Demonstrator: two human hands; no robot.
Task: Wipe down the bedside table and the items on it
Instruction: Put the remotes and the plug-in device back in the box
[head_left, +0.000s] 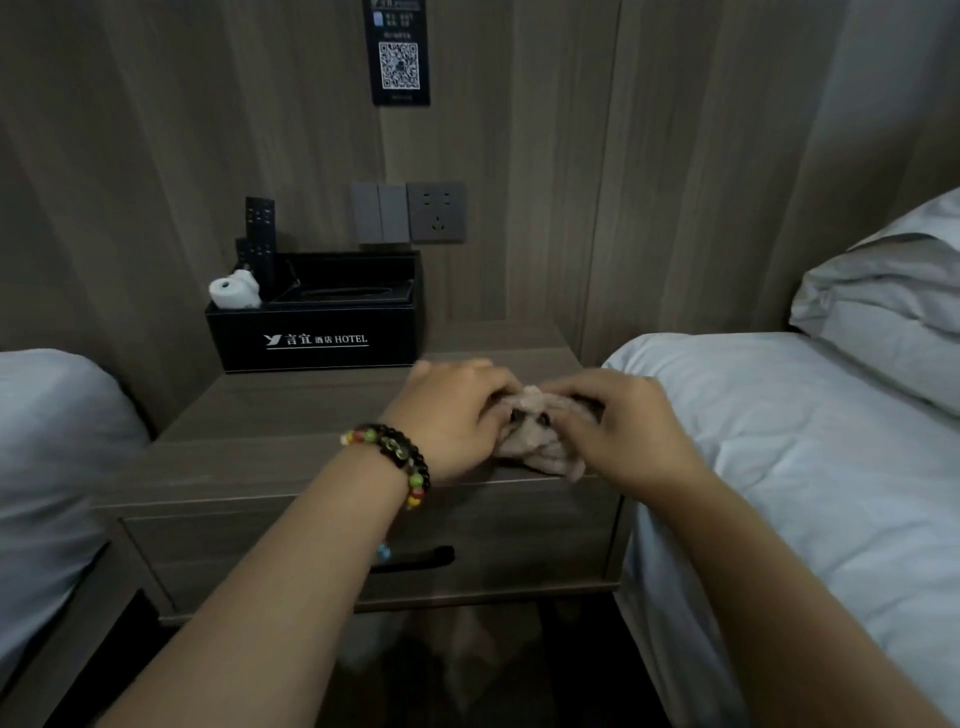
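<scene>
Dim room, wood-panelled wall (545, 156), grey switches (379, 212) beside socket (436, 212), white-sheeted beds (779, 467) either side

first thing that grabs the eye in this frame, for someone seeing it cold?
Both hands meet at the front right of the bedside table: the left hand, with a beaded bracelet on its wrist, and the right hand bunch a crumpled pinkish cloth between them. Next comes the black hotel organizer box at the back left of the table, holding two remotes and a white rolled item.
</scene>
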